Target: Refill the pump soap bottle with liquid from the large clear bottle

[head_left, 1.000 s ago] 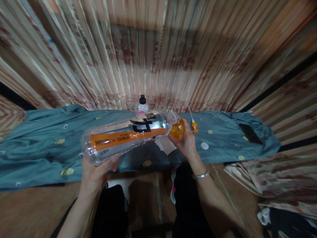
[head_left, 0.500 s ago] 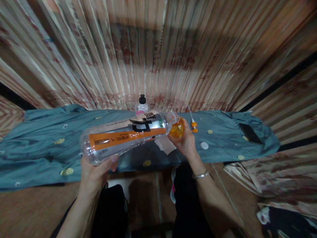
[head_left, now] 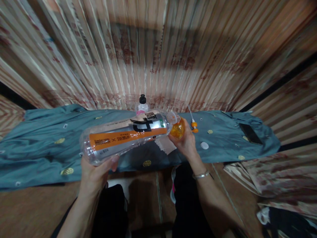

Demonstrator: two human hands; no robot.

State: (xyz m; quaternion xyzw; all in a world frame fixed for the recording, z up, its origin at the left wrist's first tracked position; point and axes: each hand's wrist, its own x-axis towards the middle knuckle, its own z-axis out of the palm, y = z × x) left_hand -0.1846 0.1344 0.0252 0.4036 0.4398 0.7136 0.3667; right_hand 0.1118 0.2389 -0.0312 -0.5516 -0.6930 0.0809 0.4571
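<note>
My left hand (head_left: 99, 168) is closed on the base end of a large clear plastic bottle (head_left: 126, 134) with an orange and silver label. The bottle lies tilted nearly sideways, its neck toward the right. At that neck, my right hand (head_left: 184, 140) grips a small amber bottle (head_left: 177, 128). The two mouths meet or nearly meet; which, I cannot tell. Behind the right hand lies an orange pump top (head_left: 193, 125) with a pale tube. A round white cap (head_left: 204, 145) rests on the cloth right of that hand. Under the large bottle's neck is a pale paper piece (head_left: 166, 145).
A teal patterned cloth (head_left: 218, 145) covers the narrow table. Behind the large bottle stands a clear bottle with a black cap (head_left: 142, 99). A dark phone (head_left: 250, 133) lies at the right. Pleated curtains (head_left: 148, 53) enclose the back and sides.
Both hands and the two bottles stay almost where they were. Nothing has been let go or taken up.
</note>
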